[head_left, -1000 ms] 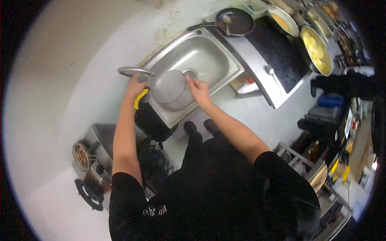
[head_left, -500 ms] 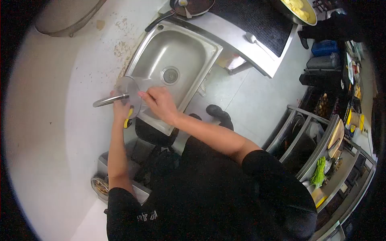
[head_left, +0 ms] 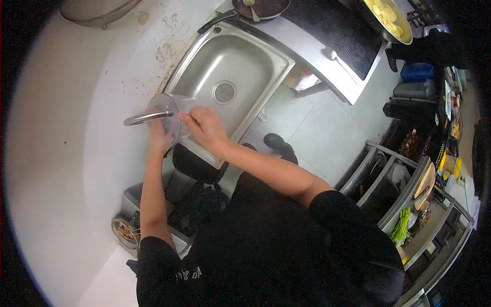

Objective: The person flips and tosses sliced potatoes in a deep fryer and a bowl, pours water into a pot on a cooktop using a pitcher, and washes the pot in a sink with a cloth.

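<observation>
A clear, round, see-through container (head_left: pixel 176 134) is tilted beside the sink's near left corner, under the curved metal faucet (head_left: pixel 140 119). My left hand (head_left: pixel 159 137) is wrapped round its far left side, and part of that hand shows through the clear wall. With fingers curled, my right hand (head_left: pixel 205 128) pinches the container's right edge. Whether water runs from the faucet I cannot tell. Below and beyond both hands lies the steel sink basin (head_left: pixel 204 71) with a round drain (head_left: pixel 224 92).
A black frying pan (head_left: pixel 271 9) with a spoon in it sits past the sink. Another spoon (head_left: pixel 341 64) lies on the steel counter (head_left: pixel 307 48). A bowl of yellow slices (head_left: pixel 391 23) stands farther right. Shelving (head_left: pixel 404 194) is at the right; a person's dark-clothed leg (head_left: pixel 434 48) shows behind.
The view has shifted slightly, so the sink sits a little lower and farther right. Both hands still hold the container; a yellow and black object by my left wrist is out of sight now.
</observation>
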{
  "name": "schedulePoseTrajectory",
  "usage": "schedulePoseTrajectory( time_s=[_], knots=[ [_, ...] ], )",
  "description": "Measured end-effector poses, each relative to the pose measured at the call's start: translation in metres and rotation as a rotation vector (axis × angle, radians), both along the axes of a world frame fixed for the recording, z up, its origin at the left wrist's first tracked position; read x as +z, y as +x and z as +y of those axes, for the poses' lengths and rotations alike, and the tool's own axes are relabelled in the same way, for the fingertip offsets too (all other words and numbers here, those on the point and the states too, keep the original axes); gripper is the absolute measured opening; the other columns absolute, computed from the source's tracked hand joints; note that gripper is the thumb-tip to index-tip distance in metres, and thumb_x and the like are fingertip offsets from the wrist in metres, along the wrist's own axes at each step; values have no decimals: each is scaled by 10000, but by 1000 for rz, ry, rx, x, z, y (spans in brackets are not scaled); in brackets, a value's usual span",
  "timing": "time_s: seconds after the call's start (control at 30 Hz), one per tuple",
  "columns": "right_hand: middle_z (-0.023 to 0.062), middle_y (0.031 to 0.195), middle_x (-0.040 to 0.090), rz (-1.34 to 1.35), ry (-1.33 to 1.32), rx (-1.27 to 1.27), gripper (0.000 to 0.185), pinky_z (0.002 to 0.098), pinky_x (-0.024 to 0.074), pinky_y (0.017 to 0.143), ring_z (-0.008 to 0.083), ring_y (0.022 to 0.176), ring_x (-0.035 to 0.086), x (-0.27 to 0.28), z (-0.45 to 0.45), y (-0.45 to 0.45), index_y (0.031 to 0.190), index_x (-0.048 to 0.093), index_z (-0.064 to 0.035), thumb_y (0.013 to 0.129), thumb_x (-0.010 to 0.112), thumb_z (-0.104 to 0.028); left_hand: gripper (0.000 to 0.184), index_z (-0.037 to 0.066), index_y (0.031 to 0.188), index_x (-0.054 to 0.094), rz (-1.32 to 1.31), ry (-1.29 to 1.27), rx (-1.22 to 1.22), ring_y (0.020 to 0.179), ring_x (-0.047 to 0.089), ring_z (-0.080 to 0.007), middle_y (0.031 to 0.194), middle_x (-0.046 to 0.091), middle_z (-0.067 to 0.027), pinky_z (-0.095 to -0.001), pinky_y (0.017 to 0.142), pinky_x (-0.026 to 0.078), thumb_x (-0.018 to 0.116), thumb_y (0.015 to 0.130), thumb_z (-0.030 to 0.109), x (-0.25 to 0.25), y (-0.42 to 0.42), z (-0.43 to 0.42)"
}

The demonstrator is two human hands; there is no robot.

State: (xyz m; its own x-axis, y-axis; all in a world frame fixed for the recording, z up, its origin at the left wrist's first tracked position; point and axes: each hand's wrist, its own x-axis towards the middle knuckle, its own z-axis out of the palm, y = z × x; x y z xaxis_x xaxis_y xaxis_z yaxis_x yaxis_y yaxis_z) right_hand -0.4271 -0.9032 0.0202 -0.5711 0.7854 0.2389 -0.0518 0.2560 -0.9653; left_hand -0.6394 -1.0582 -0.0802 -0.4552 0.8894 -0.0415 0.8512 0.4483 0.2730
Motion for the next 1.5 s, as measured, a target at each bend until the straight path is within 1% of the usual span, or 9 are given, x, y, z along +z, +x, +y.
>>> schedulePoseTrajectory(
  time_s=[0.4,0.6,0.77,1.07,1.13,1.17,1.27,1.4,1.5],
  knots=[
    [151,621,488,-123,-80,-1,362,389,384,597,254,577,472,-2,11,11,686,535,6,918,582,-268,652,-44,1328,346,-190,74,100,1215,437,-408,1345,417,-244,-430,1008,369,632,779,161,21,32,-15],
    [47,696,579,-331,-224,-305,430,308,419,641,161,663,502,-13,137,83,826,641,5,919,562,-407,420,-28,1117,476,-282,138,739,969,564,-343,1069,552,-198,-431,892,440,651,786,162,25,121,-67],
    [-9,597,464,-2,-326,-516,371,247,316,510,93,522,413,25,265,149,661,542,-105,862,654,-396,341,26,1064,567,-1813,532,1343,861,621,-305,948,629,-151,-442,802,509,594,860,298,60,206,-83],
    [12,709,526,147,-336,-571,281,284,388,553,122,603,469,-45,383,168,899,628,-23,861,656,-300,325,70,1182,567,-2340,1374,1382,1032,591,-233,1150,620,-81,-364,981,430,498,947,283,-3,329,-137],
    [26,741,560,160,-447,-519,319,295,409,562,138,637,504,-32,370,173,922,637,-17,861,654,-330,401,137,1283,537,-2582,1597,1250,1318,374,-212,1348,518,-23,-376,1167,134,398,963,334,12,354,-158],
    [72,824,587,36,-383,-504,412,329,440,614,180,687,524,-41,378,180,928,634,30,875,615,-378,393,67,1156,610,-1902,983,1586,974,631,-242,1102,656,-90,-377,907,485,522,926,373,-13,364,-185],
    [215,866,662,-980,445,-842,656,513,490,692,383,766,630,-61,420,199,809,658,78,878,493,-553,429,63,1167,605,-1822,1185,1691,921,647,-251,1072,662,-94,-393,862,509,518,920,402,92,420,-164],
    [269,988,631,-198,1096,-706,419,516,466,780,384,911,608,6,297,132,890,645,58,867,633,-359,449,47,1152,588,-1698,1443,1734,908,653,-226,1014,666,-114,-396,823,522,482,938,428,95,516,-197],
    [271,1010,626,49,876,89,393,440,468,831,381,950,600,34,156,52,1000,614,91,856,670,-270,442,60,1103,607,-1554,1215,1868,773,666,-200,938,679,-93,-346,739,543,529,916,453,121,574,-200]
  ],
)
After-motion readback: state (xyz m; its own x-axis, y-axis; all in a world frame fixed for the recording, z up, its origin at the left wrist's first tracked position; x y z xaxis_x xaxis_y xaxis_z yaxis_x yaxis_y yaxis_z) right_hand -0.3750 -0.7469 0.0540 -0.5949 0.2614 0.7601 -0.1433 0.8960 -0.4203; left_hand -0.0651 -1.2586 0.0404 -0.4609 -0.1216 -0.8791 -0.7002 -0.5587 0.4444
